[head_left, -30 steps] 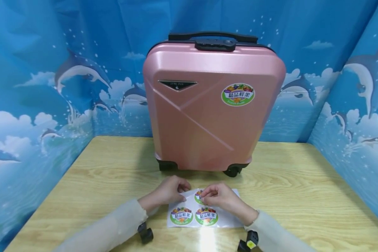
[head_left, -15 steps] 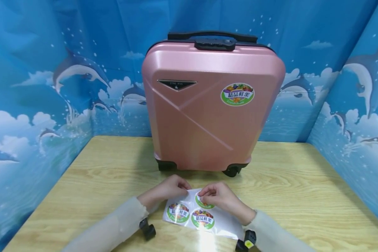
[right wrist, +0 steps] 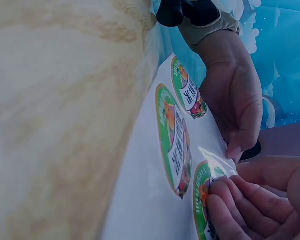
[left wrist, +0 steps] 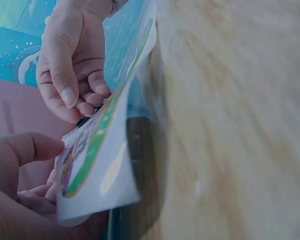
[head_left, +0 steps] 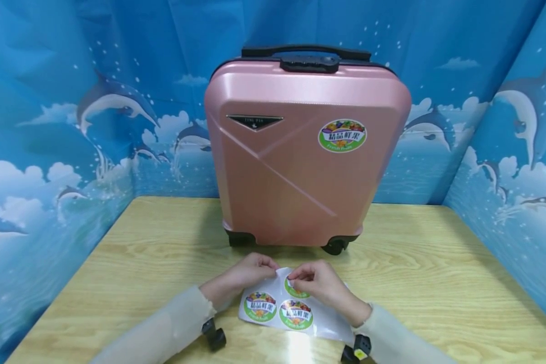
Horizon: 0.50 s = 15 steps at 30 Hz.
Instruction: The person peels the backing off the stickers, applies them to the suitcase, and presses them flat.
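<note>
A white sheet (head_left: 329, 323) of round fruit stickers is tilted up a little over the table in front of the suitcase. My left hand (head_left: 244, 275) grips its upper edge, thumb on the printed face in the right wrist view. With curled fingertips, my right hand (head_left: 322, 287) pinches the edge of the upper sticker (head_left: 294, 289), partly covering it. How far that sticker has lifted cannot be made out. Two whole stickers, a left one (head_left: 260, 307) and a right one (head_left: 296, 314), lie below it on the sheet.
A pink suitcase (head_left: 291, 187) stands upright behind the hands, with a matching fruit sticker (head_left: 342, 135) at its upper right. Under everything is a wood-grain table (head_left: 427, 283). A blue dolphin-print curtain (head_left: 173, 65) encloses the back and sides.
The sheet has been lifted and turned from lying flat, its right end swinging nearer the person. My left hand has closed on its upper edge. The right hand stays at the upper sticker.
</note>
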Motion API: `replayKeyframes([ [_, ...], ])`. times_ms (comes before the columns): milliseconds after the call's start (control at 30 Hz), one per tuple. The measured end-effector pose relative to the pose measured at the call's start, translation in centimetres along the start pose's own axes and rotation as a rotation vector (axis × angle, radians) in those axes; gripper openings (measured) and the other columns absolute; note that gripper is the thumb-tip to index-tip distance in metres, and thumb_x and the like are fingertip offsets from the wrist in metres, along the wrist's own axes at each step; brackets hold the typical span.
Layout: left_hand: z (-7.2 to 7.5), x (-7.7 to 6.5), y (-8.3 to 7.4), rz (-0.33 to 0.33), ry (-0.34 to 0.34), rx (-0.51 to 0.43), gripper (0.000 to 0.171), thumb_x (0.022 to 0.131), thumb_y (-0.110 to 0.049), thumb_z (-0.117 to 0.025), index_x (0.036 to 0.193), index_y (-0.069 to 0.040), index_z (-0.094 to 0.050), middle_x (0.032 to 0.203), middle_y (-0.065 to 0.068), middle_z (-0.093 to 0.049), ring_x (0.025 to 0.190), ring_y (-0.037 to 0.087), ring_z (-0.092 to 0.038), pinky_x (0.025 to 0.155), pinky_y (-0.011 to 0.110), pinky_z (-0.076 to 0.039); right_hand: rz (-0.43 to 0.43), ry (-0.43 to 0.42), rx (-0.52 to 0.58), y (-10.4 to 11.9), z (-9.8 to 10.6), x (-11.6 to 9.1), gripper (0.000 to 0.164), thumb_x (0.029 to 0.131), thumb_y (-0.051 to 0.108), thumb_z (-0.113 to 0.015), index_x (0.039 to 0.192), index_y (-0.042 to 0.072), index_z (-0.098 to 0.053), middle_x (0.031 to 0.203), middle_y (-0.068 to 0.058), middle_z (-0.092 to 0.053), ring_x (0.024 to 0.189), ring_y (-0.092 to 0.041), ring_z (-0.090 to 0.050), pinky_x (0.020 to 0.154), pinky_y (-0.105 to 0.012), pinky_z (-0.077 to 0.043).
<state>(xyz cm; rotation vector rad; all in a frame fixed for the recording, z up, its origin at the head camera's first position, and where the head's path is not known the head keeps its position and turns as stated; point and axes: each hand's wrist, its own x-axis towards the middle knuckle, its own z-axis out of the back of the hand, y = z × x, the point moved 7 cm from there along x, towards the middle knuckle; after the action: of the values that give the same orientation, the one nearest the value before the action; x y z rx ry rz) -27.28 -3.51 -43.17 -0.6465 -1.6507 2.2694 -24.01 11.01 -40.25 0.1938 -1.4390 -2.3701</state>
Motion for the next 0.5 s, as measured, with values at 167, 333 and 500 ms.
replayKeyframes([
  [167,-0.35,0.07,-0.06,-0.013,0.012,-0.053,0.017,0.081,-0.004,-0.06,0.093,0.008,-0.063,0.071,0.0,-0.062,0.06,0.006,-0.056,0.057,0.018,-0.047,0.013,-0.014,-0.009,0.32,0.22,-0.07,0.011,0.08,0.007,-0.071,0.088,0.0,-0.072,0.077,-0.008,-0.07,0.066,-0.008,-0.06,0.058,-0.02,-0.05],
  [333,-0.68,-0.09,-0.11,-0.022,0.034,-0.105,0.018,0.079,-0.002,-0.06,0.094,0.008,-0.062,0.069,-0.001,-0.063,0.059,0.006,-0.057,0.056,0.017,-0.047,0.008,-0.025,-0.041,0.35,0.28,-0.08,0.01,0.079,0.009,-0.072,0.085,0.001,-0.072,0.074,-0.006,-0.069,0.064,-0.008,-0.059,0.057,-0.02,-0.049],
  [500,-0.9,-0.12,-0.08,-0.02,0.047,-0.132,0.017,0.08,-0.001,-0.06,0.094,0.008,-0.062,0.071,0.001,-0.065,0.06,0.006,-0.059,0.056,0.018,-0.048,-0.017,-0.033,-0.073,0.1,0.24,-0.18,0.008,0.079,0.012,-0.073,0.082,0.005,-0.072,0.072,-0.001,-0.068,0.062,-0.008,-0.058,0.055,-0.021,-0.049],
])
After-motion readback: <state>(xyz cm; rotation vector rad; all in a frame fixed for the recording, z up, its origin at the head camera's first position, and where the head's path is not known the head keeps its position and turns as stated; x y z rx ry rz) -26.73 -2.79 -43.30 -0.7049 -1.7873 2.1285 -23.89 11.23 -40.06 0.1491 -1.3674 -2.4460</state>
